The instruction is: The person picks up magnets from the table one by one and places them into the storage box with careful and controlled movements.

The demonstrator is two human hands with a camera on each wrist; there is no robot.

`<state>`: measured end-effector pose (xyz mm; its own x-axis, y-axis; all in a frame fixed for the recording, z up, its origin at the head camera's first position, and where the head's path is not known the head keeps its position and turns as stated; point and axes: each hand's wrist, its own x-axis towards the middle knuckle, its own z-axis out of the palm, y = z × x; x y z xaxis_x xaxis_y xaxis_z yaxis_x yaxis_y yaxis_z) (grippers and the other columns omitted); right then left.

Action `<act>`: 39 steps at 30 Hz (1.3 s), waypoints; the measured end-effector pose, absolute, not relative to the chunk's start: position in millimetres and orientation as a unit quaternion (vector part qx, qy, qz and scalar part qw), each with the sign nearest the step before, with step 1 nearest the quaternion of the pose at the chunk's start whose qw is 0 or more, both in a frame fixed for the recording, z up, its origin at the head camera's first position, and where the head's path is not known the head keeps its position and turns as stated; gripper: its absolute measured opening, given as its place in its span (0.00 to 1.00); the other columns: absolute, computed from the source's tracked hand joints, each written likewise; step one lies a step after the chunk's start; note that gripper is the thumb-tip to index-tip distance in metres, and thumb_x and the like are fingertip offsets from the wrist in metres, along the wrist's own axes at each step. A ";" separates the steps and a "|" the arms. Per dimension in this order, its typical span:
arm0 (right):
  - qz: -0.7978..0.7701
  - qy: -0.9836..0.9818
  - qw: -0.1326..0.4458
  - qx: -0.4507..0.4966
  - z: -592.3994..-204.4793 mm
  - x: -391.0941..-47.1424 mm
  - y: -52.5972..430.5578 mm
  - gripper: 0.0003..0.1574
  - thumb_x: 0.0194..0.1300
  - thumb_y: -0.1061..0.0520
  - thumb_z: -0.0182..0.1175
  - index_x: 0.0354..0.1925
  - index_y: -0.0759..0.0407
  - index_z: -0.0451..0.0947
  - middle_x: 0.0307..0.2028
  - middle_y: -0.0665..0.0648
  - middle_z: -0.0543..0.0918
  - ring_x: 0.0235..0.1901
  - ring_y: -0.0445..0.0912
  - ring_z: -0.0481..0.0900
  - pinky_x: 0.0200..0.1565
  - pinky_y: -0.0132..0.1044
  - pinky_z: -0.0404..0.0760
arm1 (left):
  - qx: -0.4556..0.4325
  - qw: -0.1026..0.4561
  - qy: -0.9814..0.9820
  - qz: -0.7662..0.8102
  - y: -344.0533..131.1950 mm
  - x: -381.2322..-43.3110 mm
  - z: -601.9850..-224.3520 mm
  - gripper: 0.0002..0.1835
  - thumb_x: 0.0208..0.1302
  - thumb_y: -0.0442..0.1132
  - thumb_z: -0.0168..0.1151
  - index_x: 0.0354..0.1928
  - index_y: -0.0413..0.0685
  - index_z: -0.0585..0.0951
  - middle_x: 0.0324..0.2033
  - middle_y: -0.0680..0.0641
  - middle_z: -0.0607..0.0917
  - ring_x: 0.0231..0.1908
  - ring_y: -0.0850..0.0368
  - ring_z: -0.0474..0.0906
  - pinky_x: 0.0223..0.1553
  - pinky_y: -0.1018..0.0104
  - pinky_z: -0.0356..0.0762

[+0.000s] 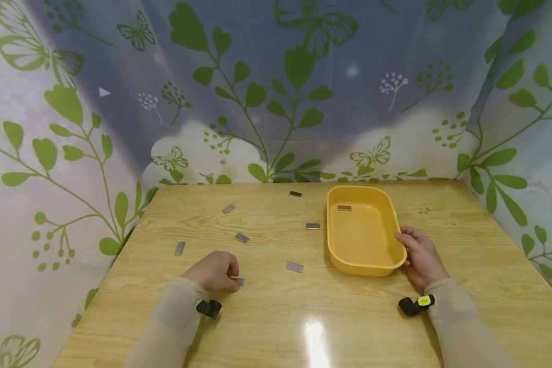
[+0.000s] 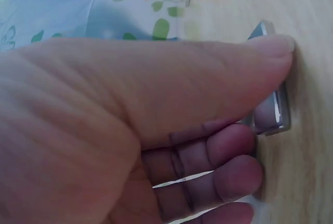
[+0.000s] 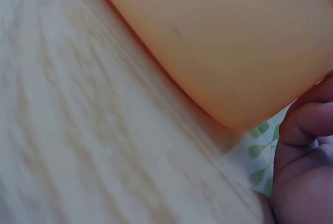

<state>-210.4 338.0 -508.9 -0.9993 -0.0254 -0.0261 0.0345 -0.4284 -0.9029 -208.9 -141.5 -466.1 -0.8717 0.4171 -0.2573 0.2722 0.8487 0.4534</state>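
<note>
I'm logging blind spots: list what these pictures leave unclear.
Left wrist view: middle of a silver rectangular metallic block, covered by the left hand.
Right wrist view: inside of the yellow rectangular plastic tub, hidden by its outer wall.
Right wrist view: part of the right hand, cut off by the right edge.
Head view: any markings on the grey rectangular block inside the tub, too small.

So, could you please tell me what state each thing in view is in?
Yellow tub: open-topped, mouth up, one bar inside
Bar in the tub: lying on its floor
Left hand: pinching a metallic bar
Right hand: gripping the tub's rim
Six loose bars: lying apart on the wooden table
</note>
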 end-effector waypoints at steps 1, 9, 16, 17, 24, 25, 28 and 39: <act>-0.846 0.532 0.018 0.003 -509.2 -210.4 338.3 0.12 0.72 0.60 0.53 0.49 0.64 0.64 0.28 0.52 0.78 0.17 0.37 0.73 0.15 0.25 0.68 | 0.176 0.181 0.945 0.210 -141.7 -210.0 -466.1 0.12 0.51 0.44 0.75 0.30 0.51 0.80 0.28 0.55 0.77 0.28 0.59 0.71 0.33 0.62 0.73; -0.848 0.529 0.023 0.006 -508.6 -210.0 338.4 0.11 0.72 0.60 0.54 0.49 0.62 0.64 0.28 0.51 0.78 0.16 0.37 0.72 0.15 0.25 0.68 | 0.179 0.186 0.938 0.230 -142.0 -219.4 -470.0 0.09 0.54 0.43 0.74 0.25 0.52 0.80 0.24 0.56 0.78 0.26 0.59 0.72 0.30 0.64 0.73; -0.847 0.531 0.013 -0.004 -507.7 -208.4 338.4 0.12 0.72 0.61 0.53 0.49 0.64 0.64 0.28 0.51 0.79 0.17 0.37 0.72 0.15 0.24 0.68 | 0.176 0.191 0.938 0.231 -140.9 -220.6 -470.8 0.10 0.53 0.43 0.74 0.24 0.52 0.81 0.23 0.56 0.78 0.24 0.59 0.71 0.28 0.65 0.72; -0.848 0.530 0.012 -0.004 -507.7 -208.4 338.1 0.12 0.72 0.61 0.53 0.49 0.64 0.64 0.28 0.51 0.79 0.17 0.37 0.72 0.15 0.24 0.68 | 0.175 0.191 0.938 0.232 -141.0 -220.7 -470.7 0.10 0.53 0.43 0.74 0.24 0.52 0.81 0.23 0.56 0.78 0.24 0.59 0.71 0.28 0.65 0.72; -0.849 0.529 0.015 -0.001 -508.9 -210.2 337.9 0.10 0.72 0.62 0.52 0.49 0.64 0.65 0.28 0.51 0.79 0.17 0.37 0.73 0.15 0.25 0.68 | 0.174 0.193 0.940 0.222 -140.6 -222.9 -472.4 0.10 0.54 0.44 0.73 0.24 0.52 0.80 0.23 0.55 0.78 0.24 0.60 0.71 0.28 0.66 0.71; -0.849 0.528 0.015 0.000 -509.0 -210.3 337.9 0.10 0.72 0.62 0.52 0.49 0.64 0.65 0.28 0.51 0.79 0.17 0.37 0.73 0.15 0.25 0.68 | 0.174 0.193 0.940 0.219 -140.3 -223.2 -472.2 0.10 0.54 0.44 0.73 0.24 0.51 0.80 0.23 0.55 0.78 0.24 0.59 0.71 0.28 0.66 0.71; -0.849 0.528 0.014 -0.002 -509.1 -210.5 338.3 0.10 0.72 0.62 0.52 0.49 0.64 0.65 0.28 0.51 0.80 0.17 0.37 0.73 0.14 0.25 0.68 | 0.178 0.189 0.941 0.216 -139.3 -223.8 -471.4 0.10 0.53 0.44 0.74 0.24 0.51 0.80 0.23 0.55 0.77 0.24 0.59 0.70 0.29 0.66 0.71; -0.849 0.528 0.019 -0.001 -509.2 -210.9 339.3 0.11 0.72 0.61 0.53 0.48 0.64 0.65 0.28 0.51 0.79 0.16 0.37 0.72 0.14 0.25 0.67 | 0.176 0.200 0.941 0.211 -136.6 -221.2 -468.7 0.12 0.53 0.44 0.74 0.21 0.53 0.80 0.22 0.55 0.77 0.24 0.59 0.70 0.28 0.66 0.70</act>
<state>-210.9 339.3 -509.2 -0.9992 -0.0341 -0.0187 0.0318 -0.4413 -0.8968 -221.2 -136.6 -468.7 -0.8587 0.4145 -0.3014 0.2460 0.8493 0.4672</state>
